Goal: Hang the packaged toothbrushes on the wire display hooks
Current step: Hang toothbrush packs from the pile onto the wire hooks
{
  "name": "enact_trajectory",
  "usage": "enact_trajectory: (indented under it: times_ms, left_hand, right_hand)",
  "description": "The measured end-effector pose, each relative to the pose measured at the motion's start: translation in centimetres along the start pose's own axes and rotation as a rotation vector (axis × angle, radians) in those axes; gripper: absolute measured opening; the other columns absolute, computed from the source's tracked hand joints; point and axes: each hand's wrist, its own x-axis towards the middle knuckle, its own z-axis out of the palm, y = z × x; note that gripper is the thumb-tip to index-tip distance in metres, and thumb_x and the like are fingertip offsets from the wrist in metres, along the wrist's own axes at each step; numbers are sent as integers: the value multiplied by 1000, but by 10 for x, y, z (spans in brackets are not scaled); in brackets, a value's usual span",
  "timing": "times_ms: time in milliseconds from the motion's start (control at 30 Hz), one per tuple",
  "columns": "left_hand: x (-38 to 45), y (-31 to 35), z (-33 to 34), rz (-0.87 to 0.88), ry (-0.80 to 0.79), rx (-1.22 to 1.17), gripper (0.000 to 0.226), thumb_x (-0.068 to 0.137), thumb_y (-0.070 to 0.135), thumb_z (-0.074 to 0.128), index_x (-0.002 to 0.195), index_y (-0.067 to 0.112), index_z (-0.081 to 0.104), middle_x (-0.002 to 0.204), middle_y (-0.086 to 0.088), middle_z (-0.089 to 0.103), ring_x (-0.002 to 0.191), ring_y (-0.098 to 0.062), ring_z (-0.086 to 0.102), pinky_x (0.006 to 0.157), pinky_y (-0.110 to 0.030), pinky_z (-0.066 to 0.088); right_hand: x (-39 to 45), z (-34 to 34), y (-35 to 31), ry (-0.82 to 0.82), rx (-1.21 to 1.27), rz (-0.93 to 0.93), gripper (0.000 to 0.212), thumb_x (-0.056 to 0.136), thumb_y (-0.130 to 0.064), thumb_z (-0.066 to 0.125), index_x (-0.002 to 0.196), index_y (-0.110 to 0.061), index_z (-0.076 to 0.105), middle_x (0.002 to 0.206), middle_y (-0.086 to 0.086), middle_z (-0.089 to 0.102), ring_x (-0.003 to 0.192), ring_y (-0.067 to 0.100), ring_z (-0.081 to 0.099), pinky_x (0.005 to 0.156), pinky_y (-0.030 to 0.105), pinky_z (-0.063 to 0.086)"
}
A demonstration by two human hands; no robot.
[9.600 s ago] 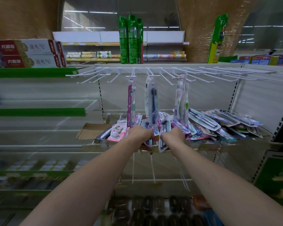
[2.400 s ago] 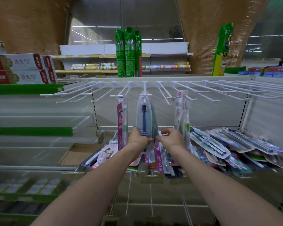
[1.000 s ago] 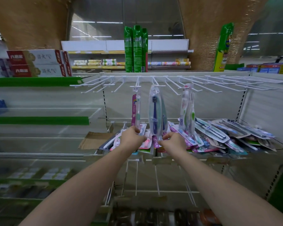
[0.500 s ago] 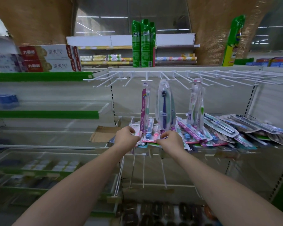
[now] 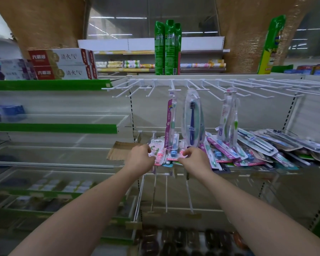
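In the head view, both arms are seen stretched forward to a heap of packaged toothbrushes [image 5: 251, 145] spread along a glass shelf [image 5: 266, 171]. The left hand [image 5: 139, 158] is laid at the heap's left end, its fingers curled onto a pink-and-white pack [image 5: 156, 149]; whether that pack is actually pinched cannot be told, as the fingertips are hidden. The right hand [image 5: 193, 157] is placed just beside it, thumb and forefinger closed on the near edge of a flat pack with a blue brush [image 5: 173, 151], whose long axis is run away from the person toward the back panel. The packs further right are fanned out flat, their long axes slanted from near-left to far-right, overlapping one another. Above the heap, a row of white wire display hooks [image 5: 248, 85] is projected forward from the back rail. Three packs are hung from them, each upright with its long axis vertical and brush head uppermost: a pink-carded pack [image 5: 171, 117], an oval blister pack with a dark blue brush [image 5: 192, 117], and a clear pack with green-and-white brushes [image 5: 229, 115]. Tall green packages [image 5: 167, 47] are stood on the top shelf, and red-and-white toothpaste boxes [image 5: 63, 64] are stacked at the upper left.
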Motion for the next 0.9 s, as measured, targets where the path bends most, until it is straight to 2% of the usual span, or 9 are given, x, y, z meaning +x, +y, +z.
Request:
enact_trajectory:
  times_ms: [67,167,267,367,467,567,700,800,900]
  left_hand:
    - [1,6,5,67,21,71,34,91,28,64,122,14,66,115,-8,65,106,-26,60,85,-36,52]
    - [-1,23,15,174,33,152,28,91,28,61,114,15,68,109,-10,64,105,-29,59,80,-35,48]
    - [-1,45,27,236,27,144,28,91,28,59,114,15,68,109,-11,67,103,-31,60,82,-37,50]
    - [-3,69,39,288,11,174,31,93,28,58,120,16,67,116,-10,67,109,-31,59,88,-40,51]
    - [-2,92,52,342,0,209,31,96,31,56,121,16,66,118,-9,66,112,-30,58,89,-41,50]
    - [4,118,63,347,-7,201,27,95,29,53,112,14,68,112,-9,66,107,-31,60,85,-40,52]
    - [13,145,84,269,-41,165,30,94,34,54,108,11,67,111,-14,65,107,-34,60,82,-38,49]
    - [16,156,99,242,-79,188,35,94,41,56,114,13,67,116,-13,63,112,-31,57,87,-37,48]
    - [17,160,108,269,-113,273,37,94,35,54,125,18,62,122,-11,61,118,-33,51,92,-39,46]
  right_hand:
    - [0,-3,6,10,-26,3,28,86,-29,74,110,-18,68,104,1,69,93,20,63,77,31,50]
    - [-2,-15,17,26,-64,6,25,87,-32,74,107,-19,68,100,1,69,89,19,63,66,28,45]
    - [-1,-30,31,55,-90,41,24,85,-31,74,106,-20,69,100,1,70,91,21,64,73,31,49]
    - [4,-45,46,73,-101,74,24,83,-34,75,103,-22,70,96,-2,72,89,20,65,76,34,53]
    - [13,-59,63,92,-139,84,28,86,-29,73,112,-19,70,105,0,73,98,22,66,76,29,47]
    - [23,-73,77,120,-167,75,35,88,-27,71,121,-16,68,115,4,71,104,25,65,76,29,45]
    - [39,-87,90,128,-233,29,28,88,-30,68,114,-19,70,106,7,73,96,28,66,77,34,54]
    - [48,-88,96,85,-262,-18,29,90,-33,66,115,-19,69,109,8,71,99,30,65,80,34,53]
    - [54,-82,100,42,-269,-64,27,91,-32,65,115,-19,67,111,6,69,100,28,63,80,33,52]
